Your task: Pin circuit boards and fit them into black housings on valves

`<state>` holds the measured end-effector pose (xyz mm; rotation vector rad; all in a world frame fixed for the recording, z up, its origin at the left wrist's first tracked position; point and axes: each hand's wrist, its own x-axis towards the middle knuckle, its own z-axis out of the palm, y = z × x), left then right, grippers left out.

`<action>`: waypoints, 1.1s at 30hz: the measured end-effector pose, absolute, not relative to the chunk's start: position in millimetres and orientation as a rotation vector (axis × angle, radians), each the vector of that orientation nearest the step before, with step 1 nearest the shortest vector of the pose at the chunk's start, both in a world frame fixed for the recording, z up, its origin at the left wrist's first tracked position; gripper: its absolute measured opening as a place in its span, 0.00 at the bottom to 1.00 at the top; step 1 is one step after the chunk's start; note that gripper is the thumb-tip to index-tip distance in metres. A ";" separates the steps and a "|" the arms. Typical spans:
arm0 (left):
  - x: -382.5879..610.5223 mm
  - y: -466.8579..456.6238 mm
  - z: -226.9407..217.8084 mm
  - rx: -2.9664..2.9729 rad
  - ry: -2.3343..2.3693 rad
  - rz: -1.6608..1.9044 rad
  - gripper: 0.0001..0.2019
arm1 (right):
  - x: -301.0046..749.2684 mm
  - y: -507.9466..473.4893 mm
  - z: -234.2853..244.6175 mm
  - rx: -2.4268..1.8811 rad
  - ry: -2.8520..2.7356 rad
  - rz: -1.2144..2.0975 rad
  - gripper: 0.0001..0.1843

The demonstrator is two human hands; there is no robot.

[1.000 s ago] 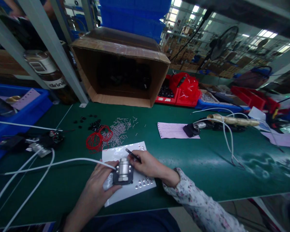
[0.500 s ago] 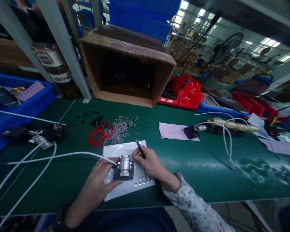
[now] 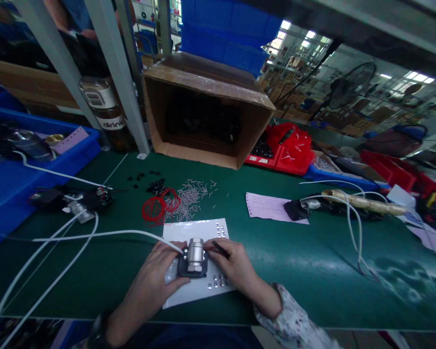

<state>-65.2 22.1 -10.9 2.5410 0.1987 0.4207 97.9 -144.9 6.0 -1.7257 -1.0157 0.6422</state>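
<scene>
A small black assembly with a silver metal cylinder [image 3: 194,257] on top rests on a white sheet of paper [image 3: 198,231] on the green bench. A white cable [image 3: 94,235] runs into its left side. My left hand [image 3: 156,278] grips the assembly's left edge with curled fingers. On the assembly's right side my right hand [image 3: 234,264] holds a thin dark tool [image 3: 220,248] between its closed fingers, tip low by the cylinder. Several small silver parts [image 3: 218,282] lie on the paper near that hand.
Red wire loops [image 3: 159,208], a heap of small metal pins [image 3: 191,194] and black bits lie beyond the paper. An open cardboard box [image 3: 207,114] stands behind. Blue bin [image 3: 7,184] left; pink paper [image 3: 269,206], brass tool [image 3: 363,203], red trays [image 3: 287,145] right.
The dark tool in my right hand has dropped from pointing up to lying low beside the cylinder. The view has shifted, so everything sits a little further right.
</scene>
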 end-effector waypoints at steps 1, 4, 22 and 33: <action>-67.7 20.3 -11.0 2.596 0.190 0.412 0.26 | 101.1 -146.4 9.0 -1.752 -0.952 0.717 0.09; -83.1 20.4 -1.2 2.751 0.155 0.466 0.31 | 125.2 -145.7 16.9 -1.937 -0.901 0.665 0.11; 95.4 148.1 56.4 2.835 0.534 -0.225 0.09 | 162.3 -120.2 31.2 -2.020 -0.998 0.490 0.04; 105.4 153.6 36.0 2.720 0.542 -0.335 0.09 | 34.4 -171.4 4.9 -1.693 -0.484 0.530 0.09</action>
